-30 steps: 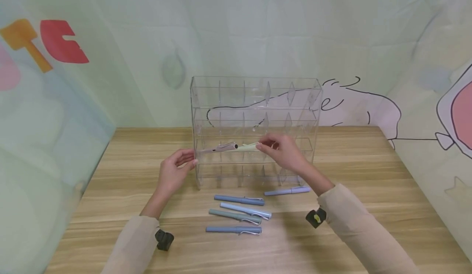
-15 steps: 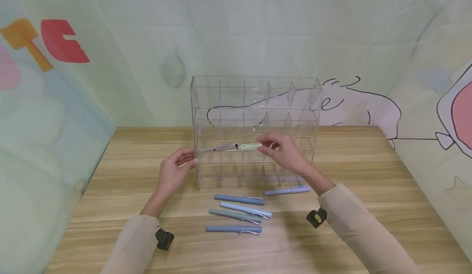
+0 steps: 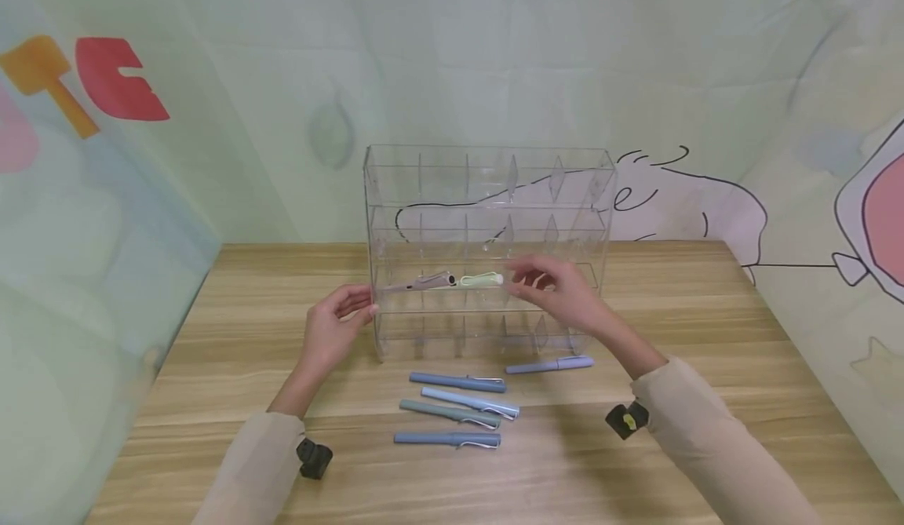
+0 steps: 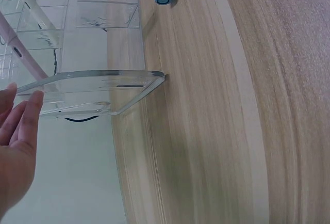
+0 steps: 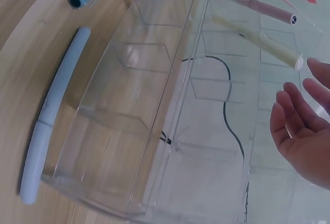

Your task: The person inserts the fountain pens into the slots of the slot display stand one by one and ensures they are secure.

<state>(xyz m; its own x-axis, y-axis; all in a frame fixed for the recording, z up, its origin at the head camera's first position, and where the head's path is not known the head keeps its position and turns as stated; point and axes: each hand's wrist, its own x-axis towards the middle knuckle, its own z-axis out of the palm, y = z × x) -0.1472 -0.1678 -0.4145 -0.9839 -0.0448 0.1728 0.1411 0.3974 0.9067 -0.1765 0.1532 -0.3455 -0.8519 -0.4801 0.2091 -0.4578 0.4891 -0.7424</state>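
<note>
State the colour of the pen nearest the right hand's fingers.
The pen is pale yellowish green, shown best in the head view.

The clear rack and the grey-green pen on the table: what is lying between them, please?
The head view shows the dark blue pen, nearer the rack, and then the light blue pen.
</note>
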